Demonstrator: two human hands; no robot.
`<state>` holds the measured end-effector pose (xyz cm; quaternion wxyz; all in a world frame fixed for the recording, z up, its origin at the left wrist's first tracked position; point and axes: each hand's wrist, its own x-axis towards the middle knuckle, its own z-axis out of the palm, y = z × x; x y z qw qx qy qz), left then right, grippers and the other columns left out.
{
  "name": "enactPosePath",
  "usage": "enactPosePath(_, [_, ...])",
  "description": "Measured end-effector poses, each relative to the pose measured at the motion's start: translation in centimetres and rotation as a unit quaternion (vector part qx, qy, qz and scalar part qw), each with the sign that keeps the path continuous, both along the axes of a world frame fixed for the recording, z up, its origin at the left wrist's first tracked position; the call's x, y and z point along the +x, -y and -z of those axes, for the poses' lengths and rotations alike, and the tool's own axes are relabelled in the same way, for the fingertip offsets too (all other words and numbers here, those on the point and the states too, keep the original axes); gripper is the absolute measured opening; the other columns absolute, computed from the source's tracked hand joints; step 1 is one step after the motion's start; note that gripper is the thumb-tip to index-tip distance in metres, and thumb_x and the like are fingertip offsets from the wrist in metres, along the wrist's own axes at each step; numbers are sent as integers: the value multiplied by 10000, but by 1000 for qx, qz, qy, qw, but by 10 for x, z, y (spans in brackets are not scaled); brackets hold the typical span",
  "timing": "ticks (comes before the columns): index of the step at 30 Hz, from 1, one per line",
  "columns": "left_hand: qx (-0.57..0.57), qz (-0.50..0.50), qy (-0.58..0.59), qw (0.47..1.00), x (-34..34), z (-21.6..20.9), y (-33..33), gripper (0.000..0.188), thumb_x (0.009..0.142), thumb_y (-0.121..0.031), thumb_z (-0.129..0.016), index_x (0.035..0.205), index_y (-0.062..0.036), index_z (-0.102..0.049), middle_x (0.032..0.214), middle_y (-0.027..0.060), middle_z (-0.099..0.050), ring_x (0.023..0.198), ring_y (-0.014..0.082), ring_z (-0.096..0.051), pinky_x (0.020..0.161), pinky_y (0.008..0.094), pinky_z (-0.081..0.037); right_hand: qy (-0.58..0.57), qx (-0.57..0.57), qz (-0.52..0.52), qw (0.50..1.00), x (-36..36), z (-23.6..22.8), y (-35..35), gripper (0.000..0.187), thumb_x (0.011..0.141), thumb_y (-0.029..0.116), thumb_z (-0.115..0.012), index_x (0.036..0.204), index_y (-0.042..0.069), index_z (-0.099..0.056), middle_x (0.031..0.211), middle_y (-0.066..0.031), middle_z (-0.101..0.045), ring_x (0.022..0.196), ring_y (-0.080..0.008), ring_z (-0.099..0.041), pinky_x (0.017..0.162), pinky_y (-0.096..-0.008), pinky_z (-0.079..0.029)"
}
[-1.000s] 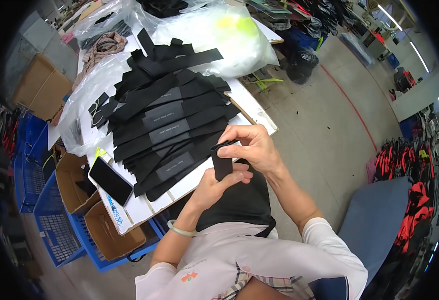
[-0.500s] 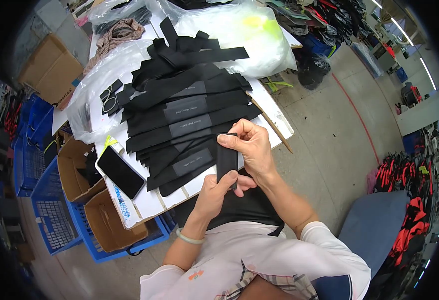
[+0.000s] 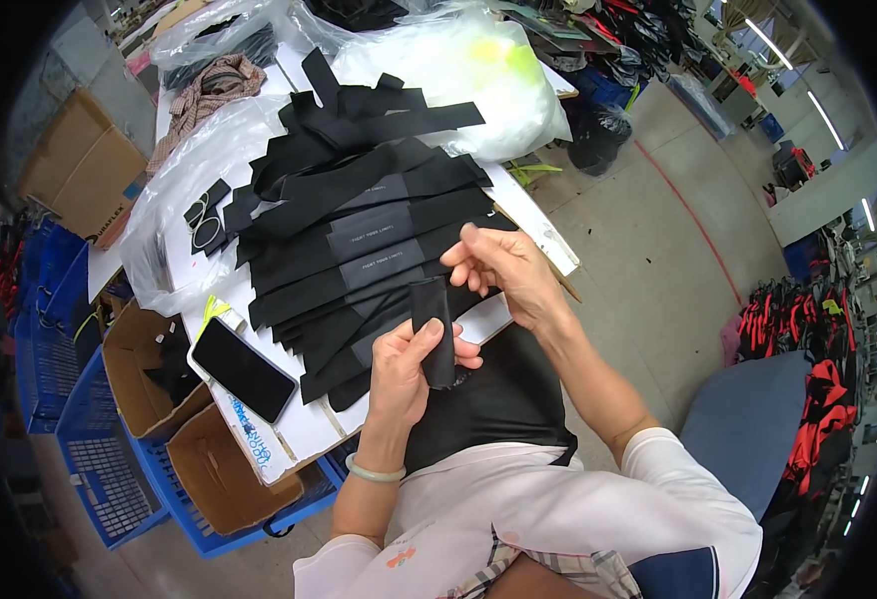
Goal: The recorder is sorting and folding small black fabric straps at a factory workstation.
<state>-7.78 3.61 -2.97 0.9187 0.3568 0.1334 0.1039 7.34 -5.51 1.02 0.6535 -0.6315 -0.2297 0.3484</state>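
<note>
- Far left on my feed, I have a blue plastic crate (image 3: 117, 469) on the floor, with an open cardboard box (image 3: 127, 377) beside it and a second cardboard box (image 3: 224, 479) nearer the person.
- Next I see the white table (image 3: 311, 429), its near corner carrying a dark-screened phone (image 3: 245, 369), laid at a slant.
- Above the phone, I make out a pale loop of cord (image 3: 206, 232) on some small black pieces.
- Mid-table, I get an overlapping pile of black fabric strips (image 3: 299, 250), several bearing grey patches.
- In front of the pile's near right side, I find the folded black piece (image 3: 433, 304), held up in the left hand (image 3: 404, 371); that hand pinches its lower part, thumb across the face.
- Just right of it, I see the right hand (image 3: 508, 270) apart from the piece, fingers loosely bent, with nothing visible in its grasp.
- Farther right, I pick out a red floor line (image 3: 693, 222), then a grey-blue padded shape (image 3: 740, 414) beside hanging black-and-red goods (image 3: 823, 409).
</note>
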Motion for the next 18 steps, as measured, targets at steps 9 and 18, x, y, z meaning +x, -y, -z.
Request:
enactPosePath(9, [59,-38,-40,997,-22,-3,-25,220,843,-44,-585,1029,63,-538,694,144,-637,511,125,-593,473,228,-483,68,-70,-92,991,-11,1,-12,100,783,85,-696,800,28,-616,621,49,-521,539,-17,-457,479,-184,-372])
enactPosePath(18, [-307,44,86,947,-24,12,-11,382,973,-273,-404,1213,10,-497,646,89,-574,408,127,-438,577,317,-488,109,94,-135,980,-12,17,23,221,782,78,-690,979,-14,-651,851,-48,-615,818,-91,-563,677,-207,-450])
